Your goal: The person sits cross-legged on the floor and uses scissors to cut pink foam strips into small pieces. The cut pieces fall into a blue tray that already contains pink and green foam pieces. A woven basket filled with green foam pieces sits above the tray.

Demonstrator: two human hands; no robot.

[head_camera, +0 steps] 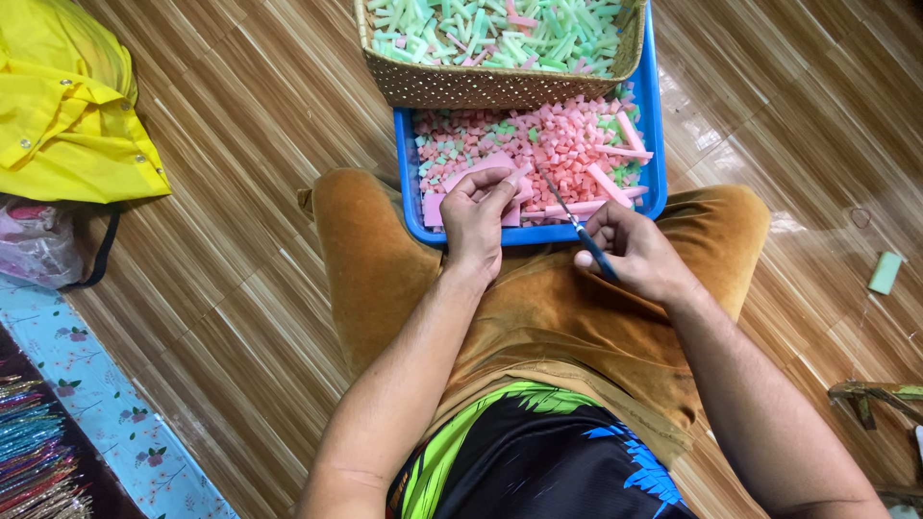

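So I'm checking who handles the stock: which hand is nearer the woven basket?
Left. The left hand holds a pink foam sheet over the blue tray, just below the woven basket. The right hand, gripping scissors, sits farther back.

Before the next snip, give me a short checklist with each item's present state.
1. Left hand pinches the flat pink foam sheet: ok.
2. Right hand grips the blue-handled scissors: ok.
3. Blades set around the sheet's edge: cannot tell; they are thin and partly hidden.
4. Left fingertips clear of the blades: cannot tell.
5. Blue plastic tray lies under the cut to catch pink and green foam bits: ok.
6. Woven basket of foam strips rests on the tray's far end: ok.
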